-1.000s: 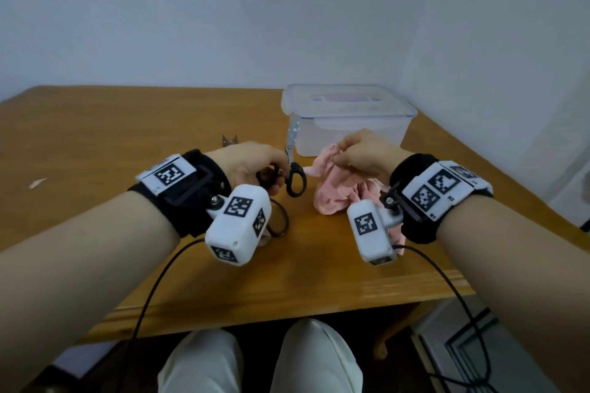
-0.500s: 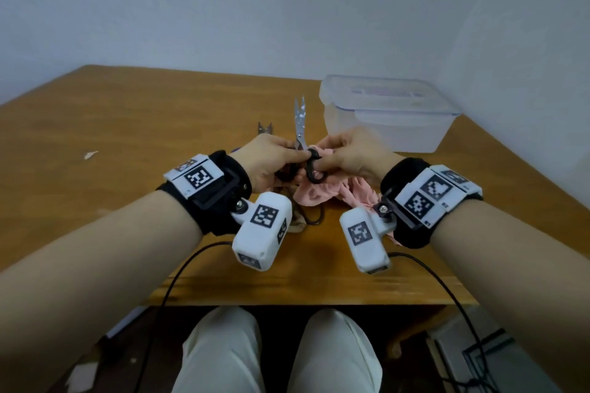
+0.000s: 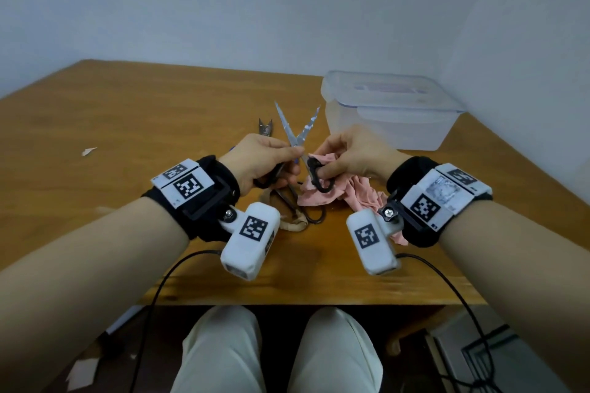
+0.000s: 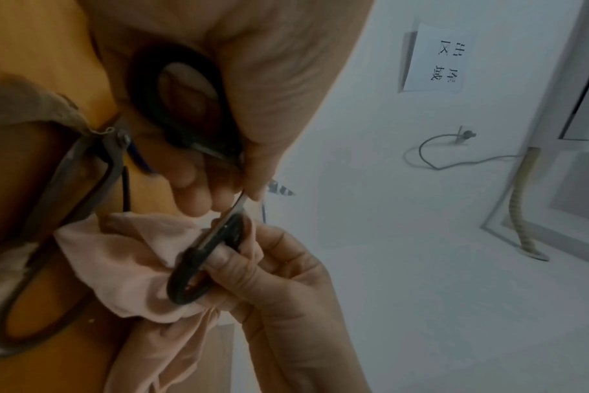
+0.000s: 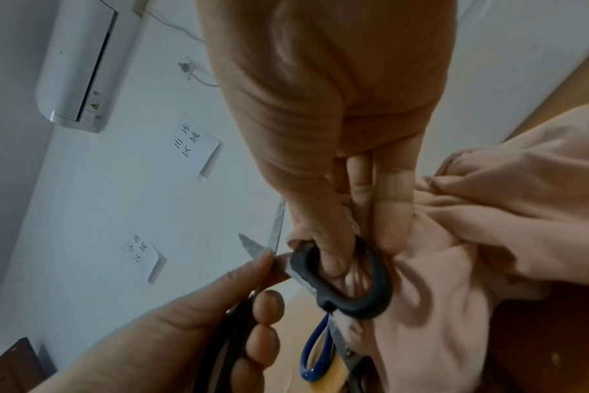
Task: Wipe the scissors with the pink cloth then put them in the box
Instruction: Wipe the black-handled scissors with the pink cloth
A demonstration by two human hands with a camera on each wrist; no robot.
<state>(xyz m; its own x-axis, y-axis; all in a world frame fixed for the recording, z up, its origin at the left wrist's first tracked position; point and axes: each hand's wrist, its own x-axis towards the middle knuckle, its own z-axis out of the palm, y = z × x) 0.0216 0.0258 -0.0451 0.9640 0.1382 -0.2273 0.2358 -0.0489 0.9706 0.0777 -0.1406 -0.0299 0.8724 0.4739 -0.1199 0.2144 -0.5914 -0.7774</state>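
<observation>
Scissors now spread wide in V; half second ago blades together. Left hand grips one black loop, right hand grips other plus pink cloth (bunched underneath). Blades bare, spotty, ready for wiping. Box at 2 o'clock on table, lid on.

Head camera is looking forward and down over the tabletop from above. Each wrist camera is viewing along its hand at very close range, tilted toward the wall. All three are sharing the scissors.
</observation>
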